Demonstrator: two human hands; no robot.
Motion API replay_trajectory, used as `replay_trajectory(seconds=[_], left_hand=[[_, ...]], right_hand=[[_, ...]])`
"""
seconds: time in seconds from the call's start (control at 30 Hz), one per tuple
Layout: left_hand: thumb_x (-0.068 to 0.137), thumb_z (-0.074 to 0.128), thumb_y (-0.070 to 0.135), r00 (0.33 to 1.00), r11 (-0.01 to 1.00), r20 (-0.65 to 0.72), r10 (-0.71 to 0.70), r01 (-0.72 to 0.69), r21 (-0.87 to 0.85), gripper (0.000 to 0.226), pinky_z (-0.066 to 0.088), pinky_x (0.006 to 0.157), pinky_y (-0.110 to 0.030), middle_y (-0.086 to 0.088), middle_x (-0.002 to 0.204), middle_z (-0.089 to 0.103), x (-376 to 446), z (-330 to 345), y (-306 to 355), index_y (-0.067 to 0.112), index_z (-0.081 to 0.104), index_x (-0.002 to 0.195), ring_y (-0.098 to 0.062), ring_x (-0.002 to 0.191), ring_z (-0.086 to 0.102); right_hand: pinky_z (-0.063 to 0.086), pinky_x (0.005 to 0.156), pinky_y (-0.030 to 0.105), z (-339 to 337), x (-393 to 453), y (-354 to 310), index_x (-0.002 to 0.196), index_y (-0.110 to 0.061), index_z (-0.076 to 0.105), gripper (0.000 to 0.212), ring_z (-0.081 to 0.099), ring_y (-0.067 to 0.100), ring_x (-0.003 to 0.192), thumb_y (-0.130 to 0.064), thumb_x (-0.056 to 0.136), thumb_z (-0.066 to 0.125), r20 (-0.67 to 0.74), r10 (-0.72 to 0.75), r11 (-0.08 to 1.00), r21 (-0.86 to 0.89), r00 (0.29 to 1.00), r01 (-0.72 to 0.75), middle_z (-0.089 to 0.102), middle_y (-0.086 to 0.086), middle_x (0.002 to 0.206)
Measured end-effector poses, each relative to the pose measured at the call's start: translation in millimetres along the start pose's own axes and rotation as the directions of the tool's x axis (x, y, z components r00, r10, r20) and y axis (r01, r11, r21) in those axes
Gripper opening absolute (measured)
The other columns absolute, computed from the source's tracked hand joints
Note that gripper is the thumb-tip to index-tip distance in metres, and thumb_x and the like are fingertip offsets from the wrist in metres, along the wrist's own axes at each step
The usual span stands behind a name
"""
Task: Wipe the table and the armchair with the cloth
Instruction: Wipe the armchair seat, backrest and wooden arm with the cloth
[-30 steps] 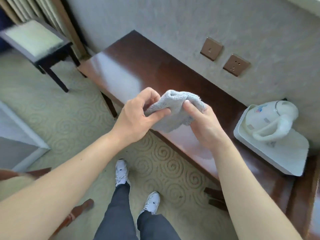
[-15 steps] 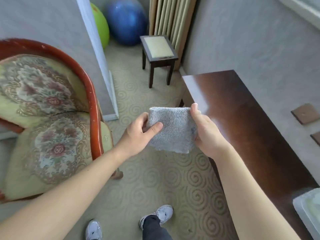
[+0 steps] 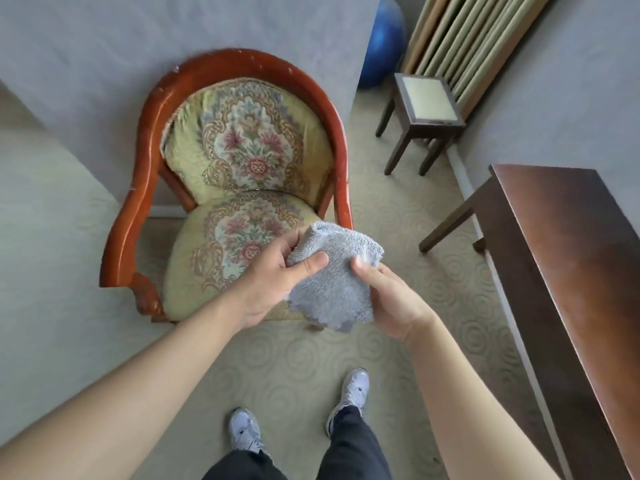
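Observation:
A folded grey cloth point(image 3: 337, 275) hangs in the air between both hands, over the front right edge of the armchair's seat. My left hand point(image 3: 273, 271) pinches its left side with thumb on top. My right hand point(image 3: 391, 299) grips its right side from below. The armchair point(image 3: 138, 188) has a curved red-brown wooden frame and floral yellow cushions; it stands directly ahead against a grey wall. The dark brown wooden table point(image 3: 571, 237) runs along the right wall, its near end at my right.
A small dark stool point(image 3: 424, 102) with a pale seat stands beyond the table, beside ribbed curtains point(image 3: 464, 39). A blue ball point(image 3: 384, 39) sits behind the wall corner. Patterned beige carpet point(image 3: 398, 209) lies between chair and table. My two white shoes point(image 3: 353, 389) are below.
My view has swung left from the table to face the armchair. Both hands kept hold of the cloth, which now hangs over the seat's front edge, more bunched than before.

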State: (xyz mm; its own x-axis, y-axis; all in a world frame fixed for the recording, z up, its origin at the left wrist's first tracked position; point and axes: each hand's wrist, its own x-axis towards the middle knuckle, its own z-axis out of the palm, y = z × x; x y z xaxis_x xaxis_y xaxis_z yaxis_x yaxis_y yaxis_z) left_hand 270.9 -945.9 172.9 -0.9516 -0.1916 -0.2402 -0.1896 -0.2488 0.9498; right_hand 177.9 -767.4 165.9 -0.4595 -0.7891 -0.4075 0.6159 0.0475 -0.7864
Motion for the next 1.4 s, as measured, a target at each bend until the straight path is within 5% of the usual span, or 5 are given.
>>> replay_trajectory(seconds=[0.2, 0.6, 1.0, 1.2, 1.4], left_hand=[[0.078, 0.076, 0.037, 0.980, 0.995, -0.192, -0.055, 0.068, 0.066, 0.039, 0.050, 0.096, -0.053, -0.019, 0.108, 0.070, -4, -69, -15, 0.012, 0.062, 0.104, -0.022, 0.097, 0.065], [0.091, 0.064, 0.048, 0.857, 0.816, -0.440, -0.268, 0.445, 0.369, 0.021, 0.049, 0.099, -0.032, 0.018, 0.115, 0.064, 66, -207, -128, 0.036, 0.058, 0.108, -0.004, 0.110, 0.063], [0.083, 0.032, 0.085, 0.923, 0.407, -0.385, -0.011, 0.355, 0.841, 0.090, 0.013, 0.125, -0.047, 0.012, 0.168, 0.004, 204, -307, -303, 0.037, 0.017, 0.157, -0.012, 0.154, 0.006], [0.081, 0.016, 0.091, 0.952, 0.187, -0.277, 0.134, 0.250, 0.950, 0.101, -0.002, 0.125, -0.041, 0.009, 0.166, -0.022, 212, -356, -379, 0.032, -0.011, 0.159, -0.009, 0.152, -0.021], [0.085, 0.019, 0.088, 0.950, 0.135, -0.173, 0.259, 0.142, 0.981, 0.098, 0.003, 0.125, -0.041, 0.003, 0.168, -0.011, 218, -372, -398, 0.028, -0.003, 0.160, -0.012, 0.154, -0.010]], right_hand=[[0.043, 0.105, 0.051, 34, 60, 35, 0.141, -0.012, 0.050, 0.048, 0.048, 0.038, 0.133, -0.036, 0.100, 0.056, 0.028, 0.111, 0.990, 0.084, 0.993, -0.113, 0.051, 0.019, 0.144], [0.049, 0.096, 0.043, -41, 234, 56, 0.124, -0.016, 0.067, 0.054, 0.062, 0.028, 0.119, -0.055, 0.087, 0.061, -0.327, 0.124, 0.992, 0.057, 0.937, -0.112, 0.066, 0.012, 0.128], [0.048, 0.072, 0.022, -142, 391, 169, 0.081, -0.034, 0.065, 0.043, 0.064, -0.005, 0.079, -0.072, 0.082, 0.043, -0.823, -0.275, 0.918, -0.378, 0.498, -0.118, 0.069, -0.019, 0.089], [0.043, 0.057, 0.037, -173, 418, 222, 0.093, -0.011, 0.064, 0.065, 0.059, 0.025, 0.067, -0.066, 0.094, 0.029, -0.748, -0.619, 0.695, -0.664, 0.242, -0.274, 0.064, 0.004, 0.075], [0.040, 0.095, 0.039, -156, 440, 242, 0.126, -0.031, 0.059, 0.047, 0.052, 0.024, 0.122, -0.052, 0.104, 0.023, -0.574, -0.569, 0.537, -0.802, 0.588, -0.264, 0.060, -0.001, 0.126]])
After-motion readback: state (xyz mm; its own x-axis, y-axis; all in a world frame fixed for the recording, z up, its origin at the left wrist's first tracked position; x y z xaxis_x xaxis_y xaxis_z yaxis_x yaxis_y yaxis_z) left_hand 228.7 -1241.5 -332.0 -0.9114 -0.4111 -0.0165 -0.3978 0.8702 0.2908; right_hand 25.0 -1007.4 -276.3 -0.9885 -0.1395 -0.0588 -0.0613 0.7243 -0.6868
